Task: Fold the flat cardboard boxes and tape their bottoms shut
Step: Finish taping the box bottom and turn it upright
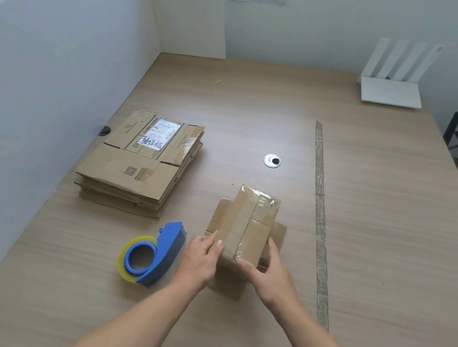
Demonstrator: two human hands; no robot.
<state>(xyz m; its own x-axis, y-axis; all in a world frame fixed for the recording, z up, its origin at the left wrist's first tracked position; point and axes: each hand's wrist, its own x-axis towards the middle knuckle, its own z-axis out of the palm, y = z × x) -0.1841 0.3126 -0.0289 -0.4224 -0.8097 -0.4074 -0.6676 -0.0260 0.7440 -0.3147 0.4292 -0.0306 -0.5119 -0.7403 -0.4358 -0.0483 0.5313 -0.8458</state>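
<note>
A small folded cardboard box (250,223) stands upside down on the table, a strip of clear tape running along the seam of its upturned bottom. Its open flaps spread out on the table around it. My left hand (201,257) grips the box's near left side, thumb on the top edge. My right hand (270,270) grips the near right side, thumb on the taped end. A blue tape dispenser (151,253) with a roll of clear tape lies on the table just left of my left hand. A stack of flat cardboard boxes (141,164) lies further back on the left.
A white partition (42,88) walls off the table's left side. A long strip of tape (320,215) is stuck on the table to the right of the box. A round metal cable grommet (272,160) sits mid-table. A white router (391,90) stands at the back right corner.
</note>
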